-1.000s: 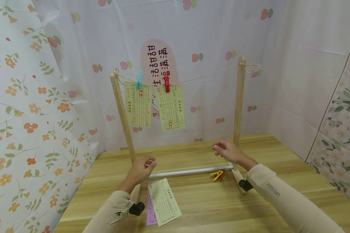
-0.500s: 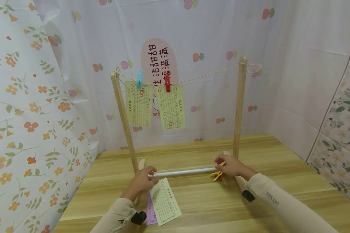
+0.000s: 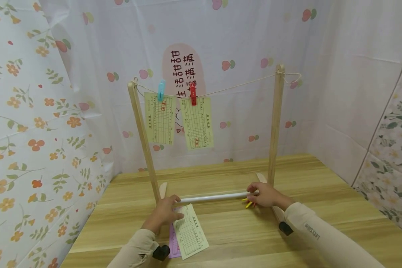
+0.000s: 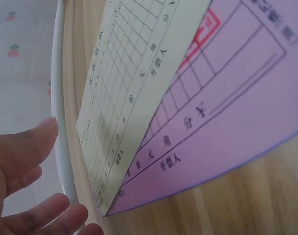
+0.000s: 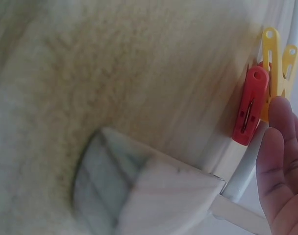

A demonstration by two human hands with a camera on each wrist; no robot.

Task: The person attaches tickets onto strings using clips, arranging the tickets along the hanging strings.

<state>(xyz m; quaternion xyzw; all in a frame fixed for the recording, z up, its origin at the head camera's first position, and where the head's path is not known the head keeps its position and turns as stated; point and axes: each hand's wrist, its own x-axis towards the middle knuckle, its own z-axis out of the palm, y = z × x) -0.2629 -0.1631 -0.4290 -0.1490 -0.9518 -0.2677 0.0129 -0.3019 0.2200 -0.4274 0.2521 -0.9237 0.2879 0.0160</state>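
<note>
Loosely bent, my left hand [image 3: 164,214] is over the upper edge of a yellow receipt slip [image 3: 191,232], which overlaps a purple slip [image 3: 174,243] on the table. The left wrist view shows its thumb and fingers spread, nothing between them. My right hand [image 3: 268,196] has come down at a yellow clothespin [image 5: 270,51] and a red clothespin [image 5: 251,105] near the white bar. In the right wrist view, its fingertips overlap the lower part of the yellow clothespin. The thumb is hidden there.
Two wooden posts [image 3: 142,143] carry a sagging string [image 3: 236,88]. From it hang two yellow slips [image 3: 159,123], pinned by a blue clothespin [image 3: 161,90] and a red clip [image 3: 193,95]. A white bar [image 3: 214,197] joins the posts low down, above the wooden table [image 3: 234,238].
Both hands have come down: the left onto the slips' upper edge, the right to the clothespins by the bar. The hanging slips stay in place.
</note>
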